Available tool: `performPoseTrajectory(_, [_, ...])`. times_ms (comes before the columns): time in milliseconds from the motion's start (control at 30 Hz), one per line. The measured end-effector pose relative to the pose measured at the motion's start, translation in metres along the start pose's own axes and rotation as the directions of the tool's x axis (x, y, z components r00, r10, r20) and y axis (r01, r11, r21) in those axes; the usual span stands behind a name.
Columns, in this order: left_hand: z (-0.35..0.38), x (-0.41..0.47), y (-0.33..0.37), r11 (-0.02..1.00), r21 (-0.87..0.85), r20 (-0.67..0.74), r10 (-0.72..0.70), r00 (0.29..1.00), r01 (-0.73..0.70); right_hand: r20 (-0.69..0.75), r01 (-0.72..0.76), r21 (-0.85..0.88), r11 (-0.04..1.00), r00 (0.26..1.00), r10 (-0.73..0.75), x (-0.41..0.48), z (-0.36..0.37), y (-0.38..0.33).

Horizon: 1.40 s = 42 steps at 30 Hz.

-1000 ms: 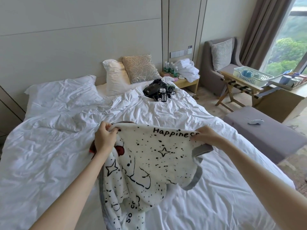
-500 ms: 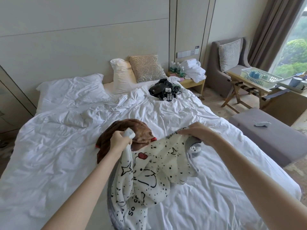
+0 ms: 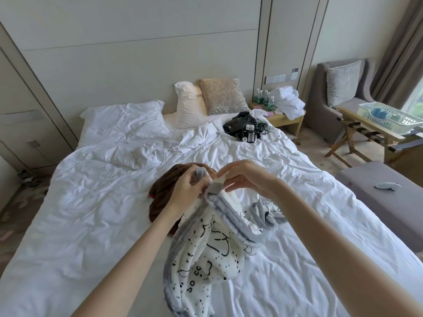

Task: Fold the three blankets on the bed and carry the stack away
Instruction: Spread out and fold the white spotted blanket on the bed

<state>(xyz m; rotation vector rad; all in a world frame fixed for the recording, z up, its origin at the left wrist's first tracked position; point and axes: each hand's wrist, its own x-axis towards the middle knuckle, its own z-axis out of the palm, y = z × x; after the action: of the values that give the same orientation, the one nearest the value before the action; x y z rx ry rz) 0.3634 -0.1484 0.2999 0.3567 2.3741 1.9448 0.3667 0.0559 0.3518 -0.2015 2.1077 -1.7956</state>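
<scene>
Left grip: my left hand (image 3: 185, 193) is pinched closed on one grey-edged corner of the white spotted blanket (image 3: 206, 250), thumb over the top.
Right grip: my right hand (image 3: 249, 179) pinches the other corner, fingers (image 3: 231, 168) curled over the trim; the two corners are touching, right in front of me.
Step in hand: matching corner to corner, the first halving of this blanket, by my reading.
Doing it well: I want the grey trims lined up edge on edge before I let anything drop; then run one grip down the doubled edge to pull it straight and lay it flat on the bed (image 3: 91, 213).
Watch for: the cloth below hangs bunched and twisted, so a shake may be needed or the fold will set crooked.
The blanket: plush and thick, white with black specks, stars and line drawings, grey border; it hangs from my grips in a loose loop, lower part pooled on the bed near me.
Its tail: a grey-and-white part lies crumpled just to the right of the hanging fold.
Brown blanket (image 3: 164, 193): heaped unfolded on the bed, just behind my left hand, a red edge showing.
Third blanket: I cannot pick it out from here.
Progress: early, nothing stacked yet.
</scene>
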Motion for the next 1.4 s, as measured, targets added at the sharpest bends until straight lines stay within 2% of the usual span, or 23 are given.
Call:
performPoseTrajectory(167, [-0.002, -0.006, 0.008, 0.997, 0.007, 0.043, 0.072, 0.996, -0.072, -0.075, 0.13, -0.195, 0.972, 0.986, -0.147, 0.004, 0.011, -0.003])
performPoseTrajectory(300, [-0.002, -0.011, 0.01, 0.998, -0.044, 0.098, 0.042, 0.994, -0.038, -0.164, 0.162, -0.363, 0.918, 0.958, -0.234, 0.009, 0.016, 0.0])
performPoseTrajectory(400, [-0.003, -0.017, 0.015, 0.996, -0.089, 0.111, -0.006, 0.994, 0.016, -0.16, 0.169, -0.515, 0.84, 0.944, -0.288, 0.012, 0.016, 0.002])
performPoseTrajectory(533, [-0.002, -0.025, 0.03, 0.983, -0.16, 0.18, -0.06, 0.982, 0.089, -0.128, 0.178, -0.461, 0.869, 0.956, -0.264, 0.014, 0.02, -0.001])
performPoseTrajectory(633, [-0.001, -0.025, 0.032, 0.998, -0.042, 0.091, -0.04, 0.995, 0.044, -0.126, 0.193, -0.408, 0.892, 0.956, -0.264, 0.018, 0.027, -0.003])
performPoseTrajectory(700, [-0.006, -0.022, 0.032, 1.0, -0.006, 0.046, -0.028, 0.999, 0.029, -0.071, 0.217, -0.352, 0.911, 0.964, -0.257, 0.02, 0.025, -0.005])
performPoseTrajectory(767, [-0.01, -0.02, 0.034, 1.0, 0.0, 0.055, -0.023, 0.998, 0.023, 0.034, 0.218, -0.266, 0.939, 0.976, -0.217, 0.02, 0.017, -0.007])
performPoseTrajectory(833, [-0.014, -0.019, 0.041, 0.999, 0.047, 0.043, -0.026, 0.999, 0.024, 0.209, 0.195, -0.236, 0.952, 0.967, -0.146, 0.023, 0.009, -0.008])
performPoseTrajectory(900, [-0.015, -0.016, 0.051, 0.996, 0.092, 0.031, -0.014, 0.999, 0.011, 0.367, 0.18, -0.269, 0.946, 0.927, -0.071, 0.029, 0.006, -0.011])
performPoseTrajectory(967, [-0.016, -0.013, 0.063, 0.993, 0.117, 0.018, 0.005, 1.0, -0.007, 0.433, 0.173, -0.328, 0.929, 0.901, -0.015, 0.037, 0.006, -0.014])
performPoseTrajectory(1100, [-0.022, -0.013, 0.087, 0.993, 0.118, -0.137, 0.048, 0.989, -0.032, 0.439, 0.241, -0.459, 0.855, 0.898, -0.018, 0.055, 0.006, -0.018])
performPoseTrajectory(1200, [-0.02, -0.014, 0.107, 0.986, 0.156, -0.218, 0.096, 0.971, -0.062, 0.417, 0.273, -0.592, 0.759, 0.909, -0.001, 0.067, 0.001, -0.011])
performPoseTrajectory(1333, [-0.017, -0.019, 0.128, 0.988, 0.044, -0.378, 0.152, 0.913, -0.146, 0.418, 0.306, -0.751, 0.585, 0.906, 0.062, 0.08, -0.018, 0.015])
performPoseTrajectory(1400, [-0.016, -0.025, 0.139, 0.989, -0.04, -0.481, 0.106, 0.87, -0.142, 0.429, 0.305, -0.772, 0.558, 0.897, 0.103, 0.08, -0.027, 0.026])
